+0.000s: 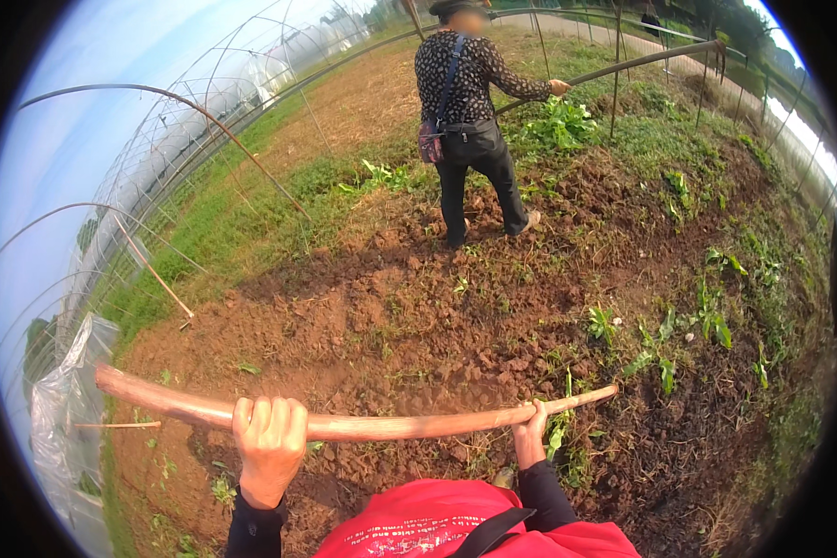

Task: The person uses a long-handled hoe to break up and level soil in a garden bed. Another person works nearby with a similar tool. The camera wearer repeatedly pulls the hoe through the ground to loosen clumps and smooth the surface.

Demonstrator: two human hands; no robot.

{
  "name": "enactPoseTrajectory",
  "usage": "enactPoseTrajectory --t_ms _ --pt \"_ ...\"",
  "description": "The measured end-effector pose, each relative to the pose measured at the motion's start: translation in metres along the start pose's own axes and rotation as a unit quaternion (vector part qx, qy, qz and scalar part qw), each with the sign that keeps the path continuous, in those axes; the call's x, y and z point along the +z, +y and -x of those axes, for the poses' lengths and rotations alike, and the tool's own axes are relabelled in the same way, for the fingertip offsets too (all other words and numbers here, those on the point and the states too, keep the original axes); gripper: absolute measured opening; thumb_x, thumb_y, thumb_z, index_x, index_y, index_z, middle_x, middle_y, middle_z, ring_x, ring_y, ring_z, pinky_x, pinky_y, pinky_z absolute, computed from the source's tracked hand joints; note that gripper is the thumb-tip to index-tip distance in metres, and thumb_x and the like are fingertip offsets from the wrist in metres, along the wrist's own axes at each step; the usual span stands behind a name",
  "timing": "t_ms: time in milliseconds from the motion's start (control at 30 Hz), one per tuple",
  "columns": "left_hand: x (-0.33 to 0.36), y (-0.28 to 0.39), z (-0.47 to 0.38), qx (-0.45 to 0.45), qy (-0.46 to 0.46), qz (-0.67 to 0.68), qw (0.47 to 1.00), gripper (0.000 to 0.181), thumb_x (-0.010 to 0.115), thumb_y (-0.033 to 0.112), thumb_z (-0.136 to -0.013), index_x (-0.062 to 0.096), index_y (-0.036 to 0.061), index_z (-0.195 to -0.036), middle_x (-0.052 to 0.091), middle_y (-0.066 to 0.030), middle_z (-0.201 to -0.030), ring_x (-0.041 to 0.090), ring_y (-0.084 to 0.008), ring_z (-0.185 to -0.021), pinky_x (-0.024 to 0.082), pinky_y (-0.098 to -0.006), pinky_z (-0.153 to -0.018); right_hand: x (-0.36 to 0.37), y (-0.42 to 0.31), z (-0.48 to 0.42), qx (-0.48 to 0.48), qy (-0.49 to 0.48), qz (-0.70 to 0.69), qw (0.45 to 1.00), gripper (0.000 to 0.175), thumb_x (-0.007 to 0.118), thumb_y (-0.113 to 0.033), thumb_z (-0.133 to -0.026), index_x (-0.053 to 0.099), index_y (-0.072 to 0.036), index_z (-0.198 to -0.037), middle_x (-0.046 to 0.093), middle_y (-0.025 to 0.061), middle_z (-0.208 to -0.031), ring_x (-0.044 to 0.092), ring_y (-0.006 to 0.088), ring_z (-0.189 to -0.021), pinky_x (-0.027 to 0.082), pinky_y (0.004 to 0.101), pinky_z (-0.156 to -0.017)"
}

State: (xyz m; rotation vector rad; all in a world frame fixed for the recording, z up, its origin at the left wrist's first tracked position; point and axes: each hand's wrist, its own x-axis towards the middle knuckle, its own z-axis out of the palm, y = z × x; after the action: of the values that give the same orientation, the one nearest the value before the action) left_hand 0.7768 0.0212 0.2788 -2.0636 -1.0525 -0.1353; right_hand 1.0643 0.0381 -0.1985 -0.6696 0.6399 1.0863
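A long wooden pole (pixel 404 427), smooth and slightly curved, lies crosswise in front of my body above the soil. My left hand (pixel 270 439) is closed around it left of the middle, knuckles up. Near the thinner right end, my right hand (pixel 531 427) grips the same pole. The thick end reaches out to the left, and whatever may be fixed there is not seen. Below the pole is broken reddish-brown soil (pixel 362 335) with scattered weeds.
Ahead stands a person (pixel 463 104) holding another long-handled tool (pixel 641 61). Bare greenhouse hoops (pixel 181 101) curve along the left, with plastic sheeting (pixel 66 390) at the lower left. A thin stick (pixel 155 268) leans there. Leafy plants (pixel 563 125) and uprooted greens (pixel 668 373) lie about on the right.
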Motion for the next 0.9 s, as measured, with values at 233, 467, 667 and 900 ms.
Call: enactPoseTrajectory --t_ms 233,467,667,900 --pt "0.006 -0.005 0.010 -0.009 -0.004 -0.014 1.000 0.007 0.059 0.006 -0.066 0.055 0.0038 -0.071 0.045 -0.0069 -0.066 0.048 -0.0212 -0.066 0.041 -0.0364 -0.072 -0.007 0.008 -0.004 0.005 -0.025 -0.009 1.000 0.015 0.057 -0.018 -0.084 0.047 -0.007 -0.088 0.051 0.0072 -0.080 0.051 0.0226 -0.075 0.047 0.0362 -0.071" --pt "0.016 -0.004 0.004 -0.038 -0.009 0.019 0.999 0.010 0.056 0.000 -0.061 0.051 0.0010 -0.069 0.043 -0.0100 -0.069 0.048 -0.0270 -0.072 0.040 -0.0412 -0.077 -0.002 0.015 -0.010 0.004 -0.012 -0.008 1.000 0.019 0.060 -0.019 -0.083 0.048 -0.006 -0.091 0.051 0.0078 -0.081 0.051 0.0236 -0.076 0.047 0.0371 -0.073" --pt "0.025 -0.004 -0.006 -0.027 -0.002 0.013 1.000 0.008 0.057 -0.001 -0.066 0.054 0.0009 -0.072 0.045 -0.0097 -0.070 0.049 -0.0254 -0.073 0.041 -0.0428 -0.082 0.002 0.019 -0.021 0.002 -0.013 -0.017 1.000 0.018 0.060 -0.018 -0.082 0.047 -0.006 -0.086 0.053 0.0082 -0.074 0.053 0.0242 -0.068 0.048 0.0376 -0.068" --pt "0.031 -0.020 0.039 -0.039 -0.102 0.011 0.994 0.010 0.062 0.002 -0.065 0.055 0.0022 -0.072 0.045 -0.0096 -0.068 0.050 -0.0255 -0.073 0.040 -0.0418 -0.085 -0.014 0.025 -0.012 -0.003 0.008 0.074 0.997 0.017 0.060 -0.020 -0.081 0.048 -0.007 -0.083 0.053 0.0087 -0.065 0.054 0.0237 -0.061 0.049 0.0368 -0.059"
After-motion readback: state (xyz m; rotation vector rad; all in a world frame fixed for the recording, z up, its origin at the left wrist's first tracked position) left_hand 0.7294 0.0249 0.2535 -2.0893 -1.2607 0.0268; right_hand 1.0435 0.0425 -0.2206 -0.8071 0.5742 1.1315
